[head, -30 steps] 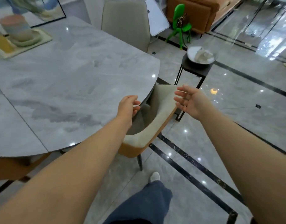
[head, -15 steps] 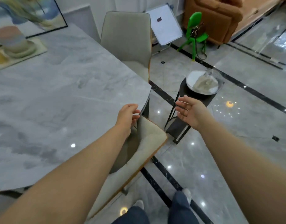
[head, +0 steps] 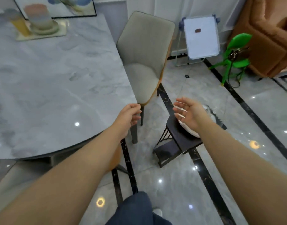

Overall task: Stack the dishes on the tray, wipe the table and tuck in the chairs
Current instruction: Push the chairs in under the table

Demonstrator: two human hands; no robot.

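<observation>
While blurred, dishes uncountable | two chairs (head: 146,59) | left hand (head: 128,117) seemingly loose, empty | right hand (head: 188,114) released

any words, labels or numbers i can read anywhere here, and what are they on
None can be read.
White board on its stand by the wall: a small dark red mark, too blurred to tell whether it is text.
Framed picture behind the table: painted shapes only, no lettering visible.
</observation>
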